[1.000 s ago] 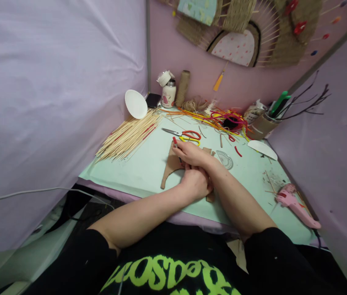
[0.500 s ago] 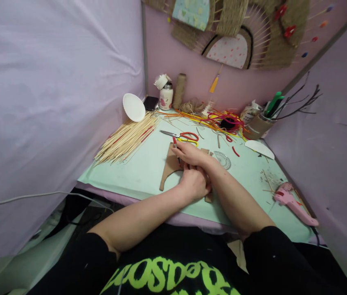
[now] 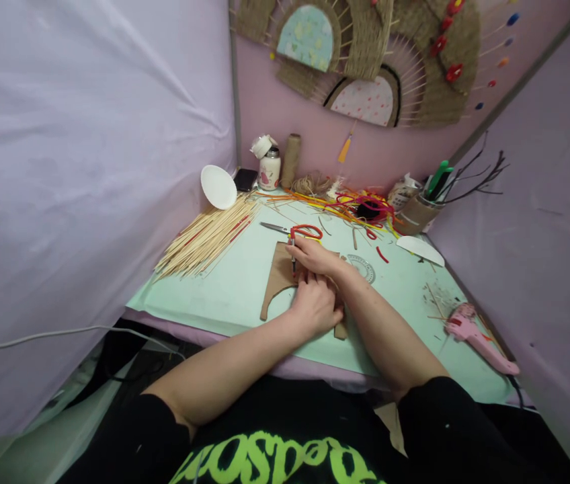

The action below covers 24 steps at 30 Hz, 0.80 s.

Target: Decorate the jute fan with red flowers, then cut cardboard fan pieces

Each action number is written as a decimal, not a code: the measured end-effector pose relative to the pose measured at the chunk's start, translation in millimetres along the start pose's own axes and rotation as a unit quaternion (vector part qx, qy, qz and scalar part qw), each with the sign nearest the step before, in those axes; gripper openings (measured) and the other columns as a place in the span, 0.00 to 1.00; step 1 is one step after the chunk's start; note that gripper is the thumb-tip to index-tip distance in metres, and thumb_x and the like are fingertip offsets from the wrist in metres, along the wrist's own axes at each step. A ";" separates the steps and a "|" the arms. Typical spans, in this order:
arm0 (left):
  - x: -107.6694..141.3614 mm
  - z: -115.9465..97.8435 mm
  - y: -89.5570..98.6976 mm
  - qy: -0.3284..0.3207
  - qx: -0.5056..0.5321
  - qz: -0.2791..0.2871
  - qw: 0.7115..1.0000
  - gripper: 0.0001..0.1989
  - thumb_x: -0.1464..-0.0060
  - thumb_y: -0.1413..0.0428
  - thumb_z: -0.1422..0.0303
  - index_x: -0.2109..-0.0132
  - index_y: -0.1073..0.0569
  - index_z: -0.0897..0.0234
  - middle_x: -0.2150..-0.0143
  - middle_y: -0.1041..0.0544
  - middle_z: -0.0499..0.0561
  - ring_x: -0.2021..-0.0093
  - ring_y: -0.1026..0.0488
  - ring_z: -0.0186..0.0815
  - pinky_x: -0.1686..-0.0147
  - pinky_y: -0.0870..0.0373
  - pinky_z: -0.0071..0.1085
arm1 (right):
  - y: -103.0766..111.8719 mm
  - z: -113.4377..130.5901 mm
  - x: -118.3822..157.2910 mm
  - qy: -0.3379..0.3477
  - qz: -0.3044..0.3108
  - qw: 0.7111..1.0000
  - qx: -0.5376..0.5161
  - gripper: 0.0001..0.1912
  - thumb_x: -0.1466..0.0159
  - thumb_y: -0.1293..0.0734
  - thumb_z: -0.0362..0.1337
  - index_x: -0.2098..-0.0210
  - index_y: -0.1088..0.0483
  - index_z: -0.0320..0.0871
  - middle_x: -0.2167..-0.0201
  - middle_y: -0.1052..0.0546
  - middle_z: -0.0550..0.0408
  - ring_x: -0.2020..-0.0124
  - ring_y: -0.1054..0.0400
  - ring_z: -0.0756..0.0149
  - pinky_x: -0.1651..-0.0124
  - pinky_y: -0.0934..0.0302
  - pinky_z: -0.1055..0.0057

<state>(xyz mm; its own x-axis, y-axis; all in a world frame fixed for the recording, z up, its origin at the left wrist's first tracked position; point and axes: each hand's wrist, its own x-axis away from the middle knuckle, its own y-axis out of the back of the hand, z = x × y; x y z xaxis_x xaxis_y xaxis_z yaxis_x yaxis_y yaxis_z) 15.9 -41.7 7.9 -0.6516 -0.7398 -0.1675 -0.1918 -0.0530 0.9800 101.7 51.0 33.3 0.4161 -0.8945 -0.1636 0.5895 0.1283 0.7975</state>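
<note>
My right hand [image 3: 314, 255] holds a red-capped pen [image 3: 293, 254] upright, its tip down at the brown cardboard piece [image 3: 275, 279]. The cardboard has an arched cutout on its near side and lies on the pale green tabletop [image 3: 214, 296]. My left hand [image 3: 315, 306] rests on the cardboard just below the right one, fingers spread against it, covering its middle. Behind the pen lie scissors [image 3: 308, 232] with red handles. A clear protractor [image 3: 361, 267] is right of my right hand.
Thin wooden sticks [image 3: 207, 235] lie at the left by a white bowl [image 3: 218, 187]. Colored cords [image 3: 373, 206], a bottle [image 3: 269, 171] and a pen holder [image 3: 419, 214] stand or lie at the back. A pink glue gun [image 3: 479, 339] sits at the right.
The pen, tilted before, is now more upright and its tip has come into view. My left hand's fingers show more clearly on the cardboard. The camera view has shifted slightly.
</note>
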 end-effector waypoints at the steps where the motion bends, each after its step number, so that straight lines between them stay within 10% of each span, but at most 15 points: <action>1: -0.1 0.0 -0.5 0.002 -0.002 0.002 1.000 0.33 0.42 0.52 0.55 0.38 0.38 0.76 0.42 0.33 0.72 0.42 0.38 0.57 0.45 0.44 0.51 | 0.1 -0.6 0.3 -0.003 -0.002 1.000 0.001 0.11 0.33 0.45 0.40 0.67 0.37 0.42 0.71 0.31 0.55 0.69 0.39 0.66 0.64 0.46 0.71; 24: -2.2 1.0 3.3 0.003 -0.020 0.016 1.000 0.34 0.43 0.51 0.56 0.38 0.39 0.80 0.41 0.36 0.75 0.40 0.38 0.57 0.41 0.45 0.51 | 7.9 -20.4 16.7 -0.068 -0.083 0.989 -0.103 0.12 0.33 0.43 0.43 0.65 0.35 0.42 0.74 0.31 0.58 0.72 0.37 0.68 0.65 0.42 0.70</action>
<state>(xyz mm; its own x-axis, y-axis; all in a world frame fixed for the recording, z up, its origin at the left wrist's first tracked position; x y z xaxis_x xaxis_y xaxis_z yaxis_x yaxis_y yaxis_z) 16.0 -39.6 11.4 -0.6519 -0.7461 -0.1358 -0.1416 -0.0562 0.9883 127.5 45.8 25.0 0.2126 -0.9582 -0.1915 0.7759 0.0464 0.6292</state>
